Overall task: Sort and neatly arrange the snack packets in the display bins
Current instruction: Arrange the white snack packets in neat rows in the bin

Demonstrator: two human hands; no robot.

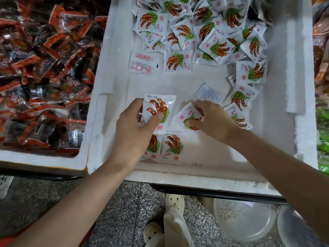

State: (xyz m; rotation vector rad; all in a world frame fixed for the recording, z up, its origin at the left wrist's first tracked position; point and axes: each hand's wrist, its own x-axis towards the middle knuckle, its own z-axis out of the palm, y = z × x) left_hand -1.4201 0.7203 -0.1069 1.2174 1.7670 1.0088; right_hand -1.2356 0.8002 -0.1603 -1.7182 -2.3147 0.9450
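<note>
While a first row is being built along the near wall of the white foam bin [178, 179], the step in hand appears to be the laying of a second row. One tamarind-print packet [160, 104] is being held face up by the left hand [132, 129], with the thumb across its face and the fingers curled behind its left edge. It is being held just above the two laid packets [173, 147], which are lying face up side by side on the bin floor. A tilted second packet [183, 115] is being pinched by the right hand [213, 120], close beside the first.

Most of the stock is lying in a loose heap [204, 27] at the far end, and a few strays [240, 97] are scattered along the right side, some face down.

By judgement, a placement is being called for next. Each held packet is to be squared, matched in print direction and set down touching the laid pair without overlap. The red-and-dark packets [44, 68] in the neighbouring bin are not being touched.
</note>
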